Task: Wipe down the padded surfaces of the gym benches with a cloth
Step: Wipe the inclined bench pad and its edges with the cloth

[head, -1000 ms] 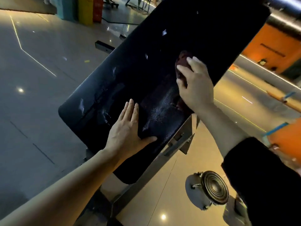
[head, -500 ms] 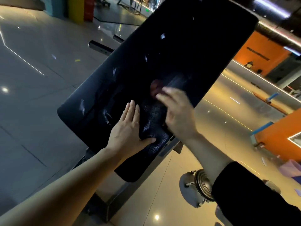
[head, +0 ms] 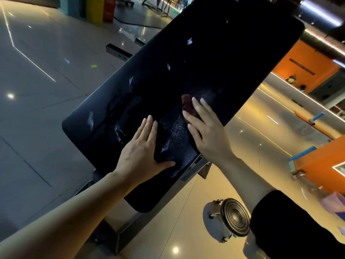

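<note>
A long black padded bench pad with a pebbled leather-like cover runs tilted across the view, its near rounded end low at the left and its far end high at the upper right. Pale scuffs and tears dot its surface.

The left hand lies flat on the lower part of the pad, fingers straight and together, thumb spread out to the right, holding nothing.

The right hand presses a small dark red cloth against the pad near its right edge, just beyond and to the right of the left hand. The fingers are nearly straight and laid over the cloth, which shows only past the fingertips; most of it is hidden under the palm. A black sleeve covers the right forearm from about the elbow, while the left forearm is bare.

Under the pad, a grey metal frame slants down to the glossy tiled floor. A round ribbed metal disc on a small stand sits on the floor below the right arm. Orange walls stand in the far right background, and yellow and red bins stand near the top left.
</note>
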Demonstrator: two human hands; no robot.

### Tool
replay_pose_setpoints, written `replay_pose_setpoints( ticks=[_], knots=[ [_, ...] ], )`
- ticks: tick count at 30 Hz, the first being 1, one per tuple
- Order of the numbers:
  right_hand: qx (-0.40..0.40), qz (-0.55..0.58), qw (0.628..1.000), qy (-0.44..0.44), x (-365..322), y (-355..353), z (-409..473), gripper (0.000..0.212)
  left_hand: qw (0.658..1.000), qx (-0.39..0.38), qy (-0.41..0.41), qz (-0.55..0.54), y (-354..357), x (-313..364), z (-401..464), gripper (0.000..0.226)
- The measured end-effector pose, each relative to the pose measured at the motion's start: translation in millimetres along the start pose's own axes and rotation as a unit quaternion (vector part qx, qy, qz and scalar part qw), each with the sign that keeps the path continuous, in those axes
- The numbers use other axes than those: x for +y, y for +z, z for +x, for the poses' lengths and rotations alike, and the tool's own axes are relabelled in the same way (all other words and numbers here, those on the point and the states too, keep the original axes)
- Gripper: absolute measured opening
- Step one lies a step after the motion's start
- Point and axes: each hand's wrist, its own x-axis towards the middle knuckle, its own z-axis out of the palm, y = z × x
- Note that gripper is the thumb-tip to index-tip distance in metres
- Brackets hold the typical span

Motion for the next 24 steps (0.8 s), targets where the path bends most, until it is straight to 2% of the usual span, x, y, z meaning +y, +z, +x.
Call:
replay_pose_setpoints(
  ticks=[4,9,15,17,21,24],
  knots=[
    [-0.019,-0.027,0.998,-0.049,7.6,-1.4,11.4,0.036,1.0,0.006,-0.006,-0.008,2.7,-1.2,1.7,0.124],
    [-0.028,-0.042,0.999,-0.016,-0.3,11.1,73.4,0.038,1.0,-0.002,-0.006,-0.001,0.0,0.5,1.4,0.124],
    [-0.036,-0.057,0.995,-0.076,17.3,-7.7,-0.8,0.039,1.0,-0.01,-0.015,-0.013,-1.6,1.5,2.9,0.126],
    [-0.039,-0.058,0.994,-0.088,27.0,-11.5,8.8,0.038,1.0,-0.009,-0.016,-0.013,-1.3,1.8,3.5,0.126],
    [-0.053,-0.019,0.998,-0.032,19.9,-6.7,59.7,0.037,1.0,-0.007,-0.026,-0.009,-1.3,3.2,3.3,0.128],
    [-0.051,-0.039,0.995,-0.07,27.5,-8.9,42.5,0.039,0.999,-0.002,-0.036,-0.017,-4.4,10.2,3.7,0.127]
  ],
)
